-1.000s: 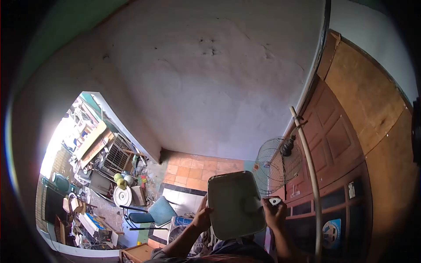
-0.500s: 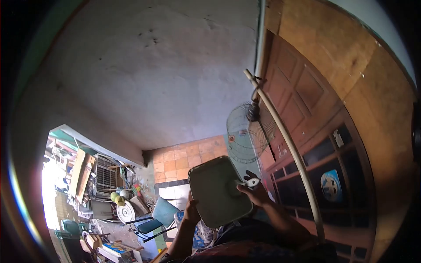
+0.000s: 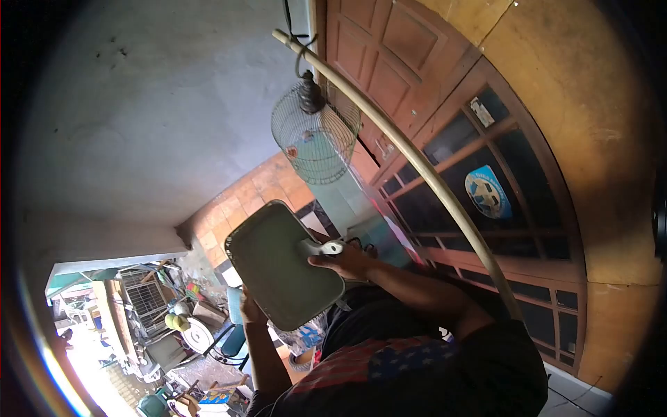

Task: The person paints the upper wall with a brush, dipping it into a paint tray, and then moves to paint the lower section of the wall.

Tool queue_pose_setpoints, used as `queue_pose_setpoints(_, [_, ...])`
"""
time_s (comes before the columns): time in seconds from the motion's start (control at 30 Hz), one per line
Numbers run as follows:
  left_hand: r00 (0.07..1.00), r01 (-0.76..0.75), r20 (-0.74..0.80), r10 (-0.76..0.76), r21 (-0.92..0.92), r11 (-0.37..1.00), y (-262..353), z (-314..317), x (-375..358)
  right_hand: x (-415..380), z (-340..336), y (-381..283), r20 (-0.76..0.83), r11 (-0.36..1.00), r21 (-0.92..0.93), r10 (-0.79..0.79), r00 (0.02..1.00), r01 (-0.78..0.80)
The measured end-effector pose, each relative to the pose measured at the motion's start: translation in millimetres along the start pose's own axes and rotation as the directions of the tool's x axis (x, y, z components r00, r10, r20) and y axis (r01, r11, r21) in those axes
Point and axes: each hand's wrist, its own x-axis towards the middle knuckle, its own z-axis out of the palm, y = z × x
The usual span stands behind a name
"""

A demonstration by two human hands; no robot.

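Observation:
A shallow grey-green tray with rounded corners and a worn rim is held tilted before my body. My left hand grips its near-left edge, the fingers partly hidden behind it. In my right hand is a scraper with a white handle that has a hole near its end. Its blade lies over the right part of the tray's inner face, and the fingers are wrapped round the handle.
A wire birdcage hangs beyond the tray from a long curved pole. A wooden door with dark panes stands at the right. Chairs, a round white lid and stacked clutter lie at the lower left.
My view has turned, so the cage, pole and tray appear further left. Both hands keep their hold on the tray and scraper, and the scraper still lies over the tray's right side.

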Motion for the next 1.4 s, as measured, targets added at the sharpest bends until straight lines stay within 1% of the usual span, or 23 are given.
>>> queue_pose_setpoints(0.03, [1.0, 0.002, -0.013, -0.003, -0.079, 0.997, -4, -13, 1, 8, 1, 16, 0.008, 0.997, -0.072, -0.035, 0.999, 0.035])
queue_pose_setpoints(0.07, [0.992, 0.041, -0.109, -0.061, -0.182, 0.983, -5, -19, 1, 17, 2, 31, 0.078, 0.989, 0.134, -0.077, 0.994, 0.066])
queue_pose_setpoints(0.1, [0.99, 0.052, -0.122, -0.075, -0.187, 0.981, -12, -31, 3, 20, 4, 34, 0.078, 0.989, 0.141, -0.059, 0.995, 0.047])
queue_pose_setpoints(0.17, [0.95, 0.046, -0.309, -0.043, 0.003, 0.999, -33, -55, 7, 25, 7, 40, 0.078, 0.967, 0.209, -0.162, 0.984, 0.143])
queue_pose_setpoints(0.2, [0.945, 0.05, -0.323, -0.048, -0.002, 0.999, -37, -64, 1, 26, 8, 44, 0.059, 0.973, 0.19, -0.143, 0.988, 0.13])
queue_pose_setpoints(0.23, [0.94, 0.059, -0.337, -0.05, 0.018, 0.998, -57, -64, -24, 28, 8, 47, 0.069, 0.974, 0.193, -0.132, 0.989, 0.117])
queue_pose_setpoints(0.3, [0.932, 0.073, -0.358, -0.048, 0.057, 0.996, -76, -63, -33, 31, 10, 44, 0.066, 0.955, 0.278, -0.132, 0.989, 0.109])
queue_pose_setpoints(0.33, [0.93, 0.079, -0.365, -0.046, 0.076, 0.994, -84, -63, -36, 32, 11, 42, 0.075, 0.956, 0.275, -0.126, 0.989, 0.101])
queue_pose_setpoints(0.4, [0.927, 0.094, -0.372, -0.046, 0.114, 0.989, -98, -62, -36, 33, 9, 39, 0.122, 0.933, 0.357, -0.101, 0.987, 0.051])
queue_pose_setpoints(0.43, [0.927, 0.105, -0.371, -0.049, 0.133, 0.986, -104, -62, -35, 35, 9, 41, 0.121, 0.934, 0.353, -0.096, 0.988, 0.047])
queue_pose_setpoints(0.5, [0.929, 0.136, -0.365, -0.067, 0.168, 0.976, -116, -67, -40, 38, 9, 48, 0.083, 0.953, 0.284, -0.137, 0.987, 0.108])
queue_pose_setpoints(0.6, [0.932, 0.187, -0.348, -0.1, 0.227, 0.956, -129, -77, -47, 38, 8, 55, 0.058, 0.971, 0.214, -0.121, 0.991, 0.106])
queue_pose_setpoints(0.73, [0.936, 0.239, -0.329, -0.125, 0.331, 0.913, -134, -92, -47, 37, 4, 59, 0.046, 0.97, 0.226, -0.099, 0.994, 0.086])
queue_pose_setpoints(0.83, [0.93, 0.276, -0.341, -0.137, 0.401, 0.873, -132, -105, -28, 35, 2, 69, 0.036, 0.973, 0.217, -0.091, 0.995, 0.081])
queue_pose_setpoints(0.9, [0.929, 0.283, -0.348, -0.128, 0.443, 0.851, -135, -110, -26, 40, -2, 74, 0.023, 0.987, 0.099, -0.127, 0.992, 0.124])
queue_pose_setpoints(0.93, [0.925, 0.295, -0.358, -0.128, 0.463, 0.836, -138, -115, -19, 40, -5, 79, 0.01, 0.993, 0.045, -0.113, 0.994, 0.112])
queue_pose_setpoints(1.03, [0.909, 0.344, -0.394, -0.135, 0.525, 0.778, -143, -117, -2, 40, -16, 80, 0.069, 0.995, 0.082, -0.061, 0.996, 0.055])
queue_pose_setpoints(1.07, [0.903, 0.359, -0.407, -0.134, 0.548, 0.755, -145, -117, 5, 43, -17, 91, 0.038, 0.997, 0.043, -0.067, 0.997, 0.065])
queue_pose_setpoints(1.17, [0.894, 0.394, -0.43, -0.127, 0.616, 0.682, -165, -109, 19, 50, -27, 104, 0.074, 0.995, 0.066, -0.083, 0.994, 0.078])
queue_pose_setpoints(1.2, [0.891, 0.404, -0.436, -0.127, 0.635, 0.658, -178, -108, 13, 51, -27, 102, 0.069, 0.991, 0.065, -0.122, 0.99, 0.117])
queue_pose_setpoints(1.23, [0.888, 0.414, -0.442, -0.126, 0.652, 0.635, -181, -111, 1, 51, -29, 101, 0.074, 0.991, 0.071, -0.12, 0.99, 0.115])
queue_pose_setpoints(1.3, [0.884, 0.429, -0.453, -0.118, 0.682, 0.593, -197, -112, 3, 55, -32, 88, 0.111, 0.99, 0.138, 0.003, 0.994, -0.019])
queue_pose_setpoints(1.4, [0.879, 0.446, -0.463, -0.111, 0.72, 0.532, -235, -113, 11, 82, -33, 120, 0.1, 0.993, 0.119, 0.018, 0.995, -0.03])
